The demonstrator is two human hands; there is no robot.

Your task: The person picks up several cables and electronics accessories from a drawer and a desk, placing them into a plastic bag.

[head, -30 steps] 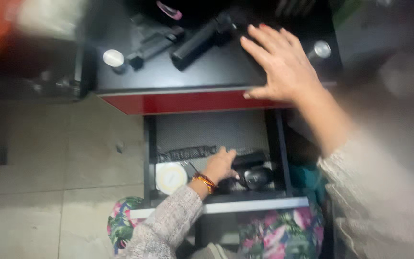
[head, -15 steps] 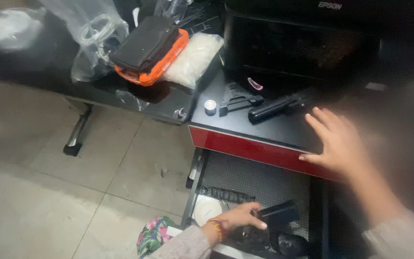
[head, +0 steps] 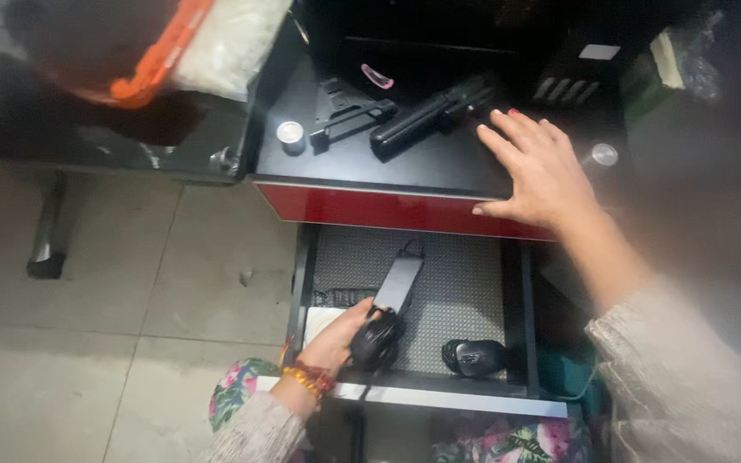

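My left hand (head: 336, 339) is inside an open pull-out drawer (head: 439, 396) under a black desk with a red front edge (head: 370, 208). It grips a black power adapter (head: 398, 284) with its coiled black cord (head: 376, 339), lifted off the drawer's grey mesh floor. My right hand (head: 542, 167) rests flat and open on the black desktop, fingers spread, close to a long black cylindrical tool (head: 426, 117).
A black computer mouse (head: 472, 356) lies in the drawer's near right part, a white round object (head: 321, 319) at its left. On the desktop sit a black stapler-like tool (head: 349, 116), a small silver cap (head: 290, 133), a pink clip (head: 377, 79). An orange-edged case (head: 143, 64) lies upper left.
My left hand has lifted the adapter and its cord up out of the drawer's near part; the mouse now lies uncovered. My right hand stays flat on the desktop. The view shifted.
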